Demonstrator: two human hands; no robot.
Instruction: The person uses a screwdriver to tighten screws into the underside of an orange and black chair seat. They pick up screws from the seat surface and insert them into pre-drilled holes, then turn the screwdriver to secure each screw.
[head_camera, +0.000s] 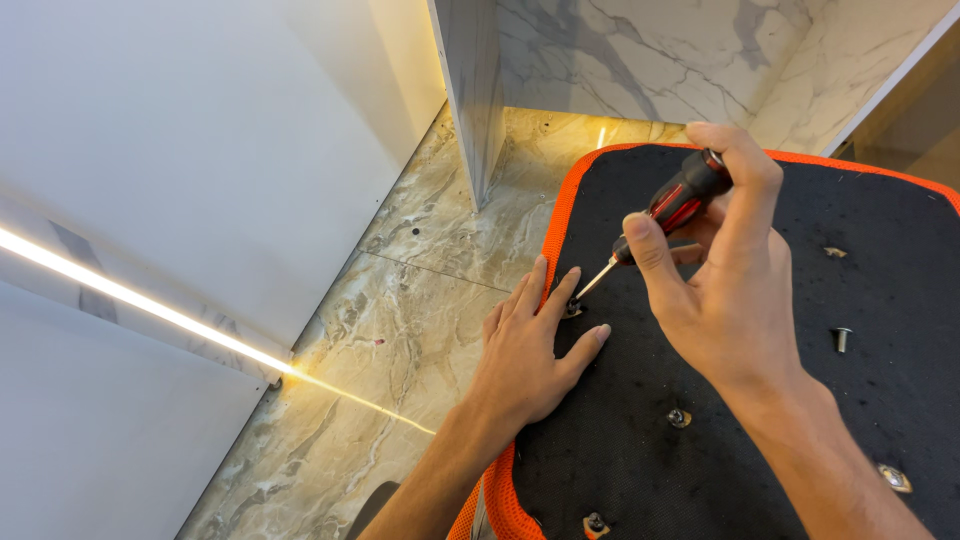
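Observation:
A black fabric panel with an orange rim (560, 215) lies on the floor, its underside up. My right hand (725, 285) grips a red-and-black screwdriver (672, 206), its tip set on a small screw (573, 309) near the panel's left edge. My left hand (528, 350) lies flat on the panel, with two fingers spread on either side of that screw, steadying it.
Other screws and fittings dot the panel: a loose bolt (842, 339), a screw (679, 417), a metal plate (894, 478). Marbled floor tiles (400, 330) lie to the left. White cabinet walls (200, 150) with a light strip (140, 300) stand left, a marble-patterned recess behind.

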